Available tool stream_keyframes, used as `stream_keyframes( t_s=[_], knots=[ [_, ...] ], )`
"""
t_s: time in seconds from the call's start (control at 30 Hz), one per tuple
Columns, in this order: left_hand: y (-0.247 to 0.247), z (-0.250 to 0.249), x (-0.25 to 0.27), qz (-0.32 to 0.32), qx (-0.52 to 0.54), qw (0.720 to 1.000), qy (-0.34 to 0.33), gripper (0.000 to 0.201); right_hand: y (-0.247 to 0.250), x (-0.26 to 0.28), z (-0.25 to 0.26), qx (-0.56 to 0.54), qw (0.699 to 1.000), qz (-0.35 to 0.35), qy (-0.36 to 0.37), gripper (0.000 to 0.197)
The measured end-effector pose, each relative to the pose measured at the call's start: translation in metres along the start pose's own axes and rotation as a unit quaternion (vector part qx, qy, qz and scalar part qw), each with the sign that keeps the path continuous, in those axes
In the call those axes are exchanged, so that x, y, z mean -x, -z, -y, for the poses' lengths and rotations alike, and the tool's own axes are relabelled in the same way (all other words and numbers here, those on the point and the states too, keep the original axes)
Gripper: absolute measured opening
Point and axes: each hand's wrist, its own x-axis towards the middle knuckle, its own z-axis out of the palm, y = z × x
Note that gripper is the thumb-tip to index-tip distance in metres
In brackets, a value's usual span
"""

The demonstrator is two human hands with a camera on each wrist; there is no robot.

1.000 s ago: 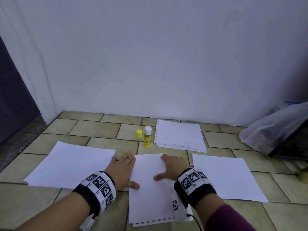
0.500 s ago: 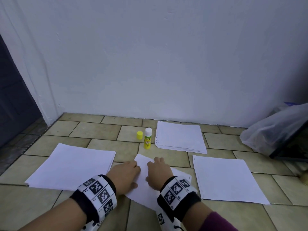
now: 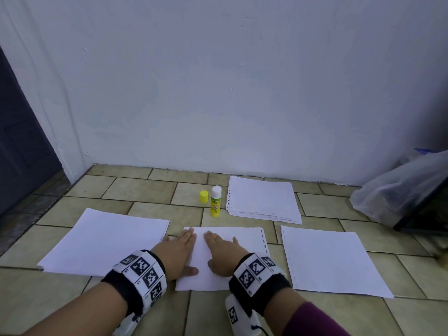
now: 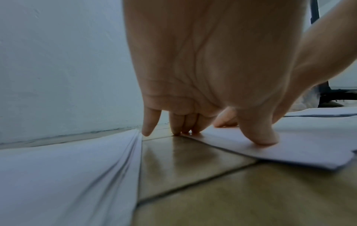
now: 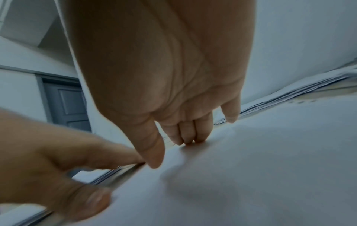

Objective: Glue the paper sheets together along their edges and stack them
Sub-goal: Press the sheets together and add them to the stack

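A white sheet [image 3: 244, 241] with punched holes along its right edge lies on the tiled floor in front of me. My left hand [image 3: 178, 251] lies flat across its left edge, thumb [image 4: 260, 134] pressing the paper. My right hand [image 3: 221, 248] rests flat on the sheet's middle, fingers straight [image 5: 188, 136]. A paper stack [image 3: 106, 241] lies to the left, a single sheet [image 3: 329, 258] to the right, and another stack [image 3: 263, 198] at the back. An uncapped yellow glue stick [image 3: 215, 201] stands behind the sheet, its yellow cap [image 3: 204, 196] beside it.
A white wall [image 3: 218, 81] closes off the back. A clear plastic bag [image 3: 400, 187] and a dark frame [image 3: 426, 214] sit at the right. A dark door [image 3: 21, 146] is at the left. Bare tiles [image 3: 72, 306] lie near me.
The middle sheet has been turned from lengthwise to crosswise, its punched edge now at the right. Both hands moved with it and now lie flat on it.
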Motion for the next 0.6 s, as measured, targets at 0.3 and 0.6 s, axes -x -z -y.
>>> stream_keyframes(
  t_s=[0.3,0.6],
  knots=[
    [0.005,0.001,0.004,0.013,-0.006,1.0,-0.01,0.089,0.006,0.032,-0.072,-0.071,0.984,-0.061,-0.153,0.043],
    [0.022,-0.011,0.013,-0.082,-0.045,0.995,0.026,0.055,0.007,0.028,-0.045,0.096,0.982,-0.061,-0.15,0.065]
  ],
)
